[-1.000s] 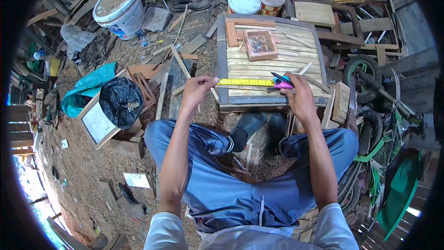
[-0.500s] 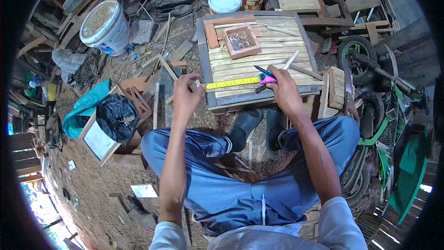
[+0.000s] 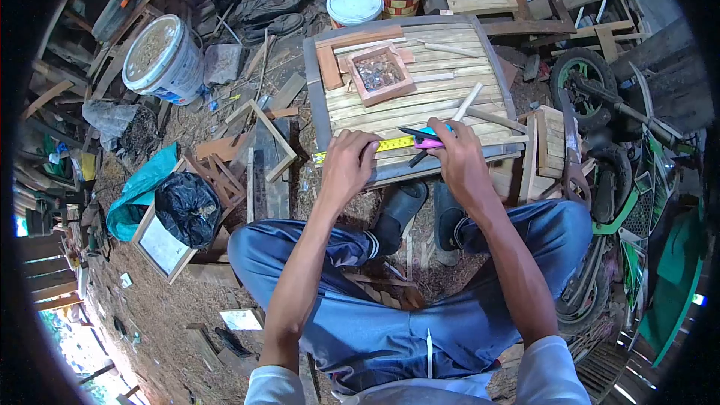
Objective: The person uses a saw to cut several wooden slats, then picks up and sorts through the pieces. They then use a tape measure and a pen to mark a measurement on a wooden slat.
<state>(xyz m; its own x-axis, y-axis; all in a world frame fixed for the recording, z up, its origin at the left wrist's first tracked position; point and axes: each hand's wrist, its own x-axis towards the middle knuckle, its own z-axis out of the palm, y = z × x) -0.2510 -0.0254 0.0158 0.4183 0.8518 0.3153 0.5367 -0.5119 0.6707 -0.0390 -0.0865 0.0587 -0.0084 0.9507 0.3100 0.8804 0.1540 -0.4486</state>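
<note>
My left hand (image 3: 347, 163) is closed over the yellow blade of a tape measure (image 3: 397, 143), near its free end. A short length of the blade pokes out left of my fingers, past the edge of the slatted wooden tabletop (image 3: 442, 112). In my right hand (image 3: 463, 156) is the pink and blue case of the tape measure, with a dark pen-like stick between the fingers. Stretched between both hands, the blade runs along the near edge of the tabletop. An open wooden box (image 3: 382, 94) with small metal bits sits farther back on the slats.
Loose wood strips (image 3: 450, 50) lie on the tabletop. An L-shaped wooden piece (image 3: 276, 136) stands at left, near a bin lined with black plastic (image 3: 187, 206). Buckets (image 3: 354, 4) stand behind. A small green bike (image 3: 611, 210) is at right.
My left hand has moved right along the blade, leaving the blade's end showing beyond it. My right hand still holds the case. The camera view has shifted slightly.
</note>
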